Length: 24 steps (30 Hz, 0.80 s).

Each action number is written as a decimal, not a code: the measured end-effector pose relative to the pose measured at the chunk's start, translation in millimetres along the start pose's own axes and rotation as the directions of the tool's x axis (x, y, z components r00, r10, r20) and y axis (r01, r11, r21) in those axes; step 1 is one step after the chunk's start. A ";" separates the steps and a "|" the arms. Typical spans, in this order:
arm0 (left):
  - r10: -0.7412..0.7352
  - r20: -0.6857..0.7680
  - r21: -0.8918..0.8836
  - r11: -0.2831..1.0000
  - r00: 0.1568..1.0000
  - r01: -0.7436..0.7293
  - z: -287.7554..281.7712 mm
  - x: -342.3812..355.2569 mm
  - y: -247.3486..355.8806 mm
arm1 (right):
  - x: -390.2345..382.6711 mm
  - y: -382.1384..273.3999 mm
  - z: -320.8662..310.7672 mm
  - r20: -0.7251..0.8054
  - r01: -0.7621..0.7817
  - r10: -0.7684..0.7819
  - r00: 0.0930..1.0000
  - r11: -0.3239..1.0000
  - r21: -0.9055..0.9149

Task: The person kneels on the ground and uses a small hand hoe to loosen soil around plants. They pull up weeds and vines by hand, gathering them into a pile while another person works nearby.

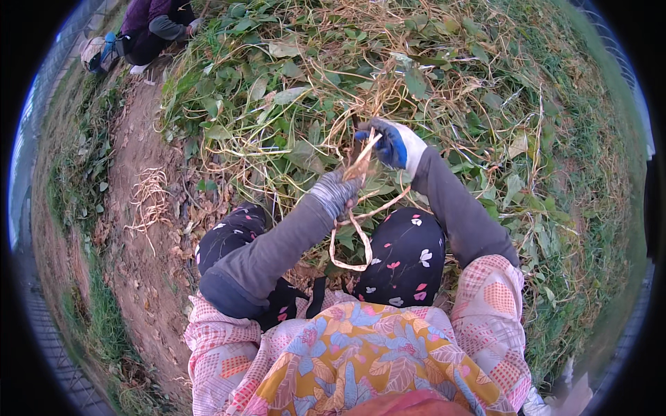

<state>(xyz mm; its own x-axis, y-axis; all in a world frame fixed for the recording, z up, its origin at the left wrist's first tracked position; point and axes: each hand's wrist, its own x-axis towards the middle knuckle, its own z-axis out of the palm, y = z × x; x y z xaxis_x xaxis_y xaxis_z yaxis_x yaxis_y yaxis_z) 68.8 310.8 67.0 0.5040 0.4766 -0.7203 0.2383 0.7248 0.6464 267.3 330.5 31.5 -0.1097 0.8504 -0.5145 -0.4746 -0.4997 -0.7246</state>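
Note:
My left hand (339, 189), in a grey glove, is closed around several long, pale dry bean pods (361, 163). One long pod (352, 266) hangs from it in a loop between my knees. Just above and to the right, my right hand (397, 145), in a white and blue glove, has its fingers closed at the upper ends of the pods. Its fingertips are partly hidden, so exactly what they pinch is hard to make out. Both hands are over the tangled bean vines (305, 104), which are part green and part dried.
A small heap of pale dry pods (149, 199) lies on the bare soil strip (135, 270) to my left. At the far upper left another person (156, 28) crouches by the vines. Grass (596, 229) grows along the right, and my flower-patterned knees (402, 256) are below my hands.

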 end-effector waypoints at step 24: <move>0.406 -0.374 -0.113 0.872 0.834 -0.475 -64.2 55.7 8.3 | -78.2 -34.1 51.5 0.427 0.217 -0.250 0.869 0.968 0.125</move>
<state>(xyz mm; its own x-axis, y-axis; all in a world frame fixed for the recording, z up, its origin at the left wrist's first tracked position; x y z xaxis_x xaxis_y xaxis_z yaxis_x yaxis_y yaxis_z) 45.5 375.2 16.1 0.2060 0.8778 -0.4325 -0.1257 0.4620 0.8779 247.1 289.5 120.0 -0.3497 0.9343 -0.0700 -0.5922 -0.2783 -0.7562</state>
